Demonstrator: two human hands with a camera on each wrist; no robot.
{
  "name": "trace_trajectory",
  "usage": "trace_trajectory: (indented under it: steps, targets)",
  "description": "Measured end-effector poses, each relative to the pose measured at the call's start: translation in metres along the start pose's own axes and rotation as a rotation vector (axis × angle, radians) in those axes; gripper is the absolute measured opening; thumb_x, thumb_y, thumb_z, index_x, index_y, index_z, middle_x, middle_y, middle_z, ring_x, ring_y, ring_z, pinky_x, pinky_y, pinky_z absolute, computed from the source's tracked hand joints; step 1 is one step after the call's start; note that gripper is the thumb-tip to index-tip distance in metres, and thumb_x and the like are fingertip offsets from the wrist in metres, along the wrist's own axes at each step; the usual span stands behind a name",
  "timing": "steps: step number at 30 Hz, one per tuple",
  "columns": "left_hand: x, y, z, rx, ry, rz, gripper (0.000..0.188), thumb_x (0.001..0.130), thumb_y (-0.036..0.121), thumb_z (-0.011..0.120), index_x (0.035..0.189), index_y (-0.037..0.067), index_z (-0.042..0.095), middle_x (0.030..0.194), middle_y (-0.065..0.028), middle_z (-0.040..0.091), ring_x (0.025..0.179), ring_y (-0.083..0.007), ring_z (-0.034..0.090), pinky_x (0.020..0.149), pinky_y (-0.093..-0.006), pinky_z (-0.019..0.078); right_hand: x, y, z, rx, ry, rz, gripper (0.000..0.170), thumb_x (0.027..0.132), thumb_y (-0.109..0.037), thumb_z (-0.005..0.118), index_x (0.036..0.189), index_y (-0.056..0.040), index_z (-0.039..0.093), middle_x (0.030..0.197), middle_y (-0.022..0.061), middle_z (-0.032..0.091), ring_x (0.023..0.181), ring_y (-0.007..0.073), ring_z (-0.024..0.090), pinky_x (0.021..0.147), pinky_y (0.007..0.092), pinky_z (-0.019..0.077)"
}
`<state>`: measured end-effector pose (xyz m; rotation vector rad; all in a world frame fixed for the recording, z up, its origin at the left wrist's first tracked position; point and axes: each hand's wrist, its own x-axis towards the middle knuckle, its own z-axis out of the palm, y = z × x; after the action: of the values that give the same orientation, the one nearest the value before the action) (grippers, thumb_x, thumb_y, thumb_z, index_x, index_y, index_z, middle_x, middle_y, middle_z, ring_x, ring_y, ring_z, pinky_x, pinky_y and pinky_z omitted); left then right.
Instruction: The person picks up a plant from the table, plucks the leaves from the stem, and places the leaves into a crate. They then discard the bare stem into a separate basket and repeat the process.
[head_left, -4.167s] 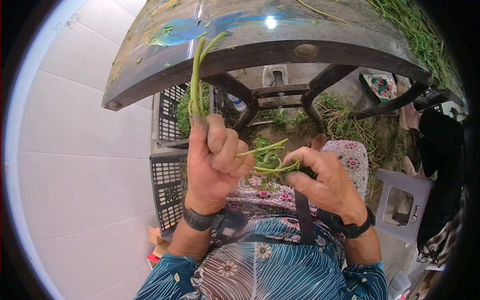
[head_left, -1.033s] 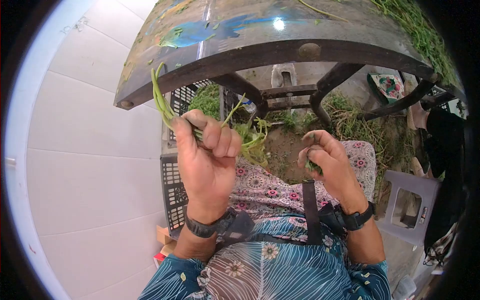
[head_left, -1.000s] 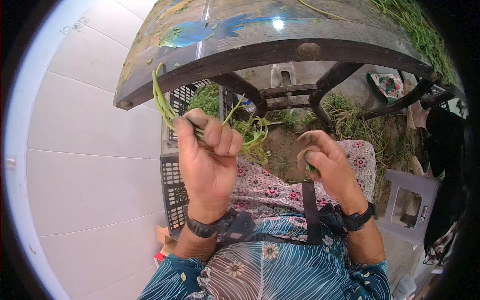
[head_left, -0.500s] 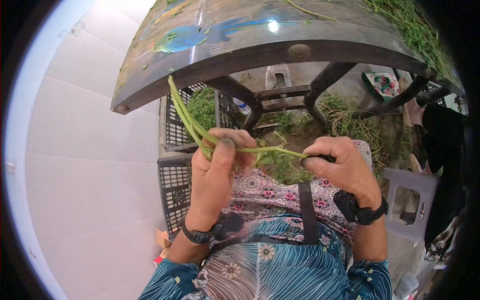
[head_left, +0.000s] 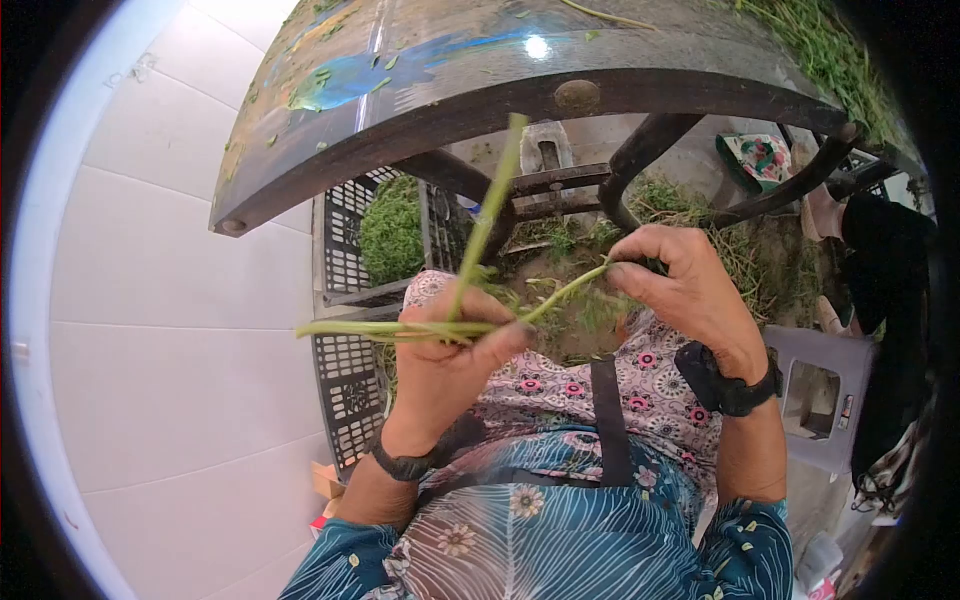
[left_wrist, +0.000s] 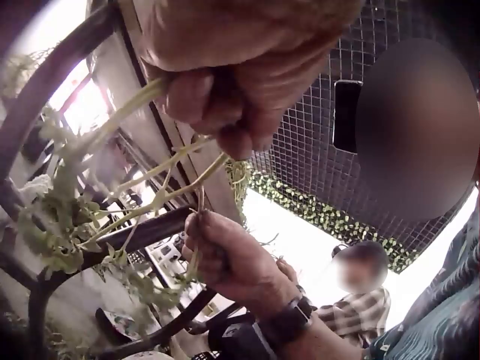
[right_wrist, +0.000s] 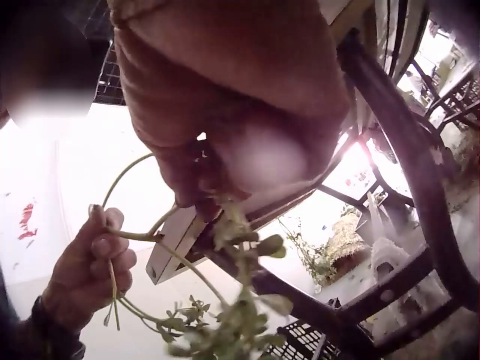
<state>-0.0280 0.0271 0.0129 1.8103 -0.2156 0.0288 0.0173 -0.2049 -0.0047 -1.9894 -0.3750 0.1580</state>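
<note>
In the head view my left hand (head_left: 440, 385) grips several green stems (head_left: 385, 328) above the lap. Some of their bare ends point left, and one thick stem (head_left: 490, 215) slants up in front of the table edge. A thin side stem (head_left: 565, 292) stretches from the left fingers to my right hand (head_left: 695, 290), whose thumb and forefinger pinch its end. Small rounded leaves (right_wrist: 244, 319) hang from the stems below the hands in the right wrist view. The right palm's inside is hidden in the head view.
A wooden table (head_left: 440, 122) with scattered leaf bits stands ahead, a pile of greens (head_left: 825, 65) at its right. Black crates (head_left: 345, 400) stand at the left, one holding greens (head_left: 392, 232). A grey plastic stool (head_left: 810, 400) is at the right, near another person's dark-clothed legs (head_left: 890, 270).
A second ago the hands were apart; the right hand then came over and pinched a side stem. Since then it has moved up, and the left hand has turned, swinging the stems round.
</note>
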Motion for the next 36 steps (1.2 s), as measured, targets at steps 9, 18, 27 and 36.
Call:
trace_trajectory:
  steps: [9,18,27,36]
  targets:
    - [0.011,-0.027,-0.002,-0.354,0.327,-0.201,0.016,0.083,0.013,0.063,0.08,0.006,0.049,0.062,-0.0013,0.053,0.048,-0.0058,0.045,0.041,-0.0177,0.0332,-0.015,-0.007,0.016,0.183,0.26,0.117,0.016,0.078,-0.01,0.056,0.088,0.0018,0.061,0.073,0.0066,0.061,0.066,0.0134,0.057,0.061,0.0277,0.045]
    - [0.022,-0.039,-0.012,-0.528,0.444,-0.232,0.019,0.084,0.019,0.063,0.078,0.013,0.046,0.059,0.0003,0.049,0.044,-0.0043,0.039,0.037,-0.0164,0.0289,-0.04,-0.038,-0.001,0.737,-0.087,0.354,0.013,0.081,-0.01,0.054,0.084,-0.0009,0.063,0.065,-0.0016,0.055,0.056,0.0028,0.045,0.049,0.018,0.0336]
    - [0.019,-0.03,-0.01,-0.547,0.4,-0.175,0.02,0.085,0.02,0.062,0.079,0.012,0.044,0.059,0.0005,0.049,0.043,-0.0045,0.039,0.037,-0.017,0.0285,-0.011,-0.003,0.067,0.099,-0.001,0.064,0.025,0.076,-0.016,0.054,0.091,0.003,0.06,0.079,0.0183,0.061,0.075,0.0309,0.06,0.069,0.0366,0.0456]
    - [0.017,-0.036,-0.015,-0.446,0.379,-0.153,0.019,0.085,0.018,0.061,0.078,0.011,0.045,0.059,-0.0002,0.047,0.044,-0.0055,0.038,0.037,-0.0184,0.0274,-0.005,0.015,0.063,0.313,0.104,0.314,0.014,0.076,-0.011,0.05,0.083,-0.0019,0.057,0.076,0.0133,0.061,0.064,0.0251,0.057,0.056,0.0303,0.0441]
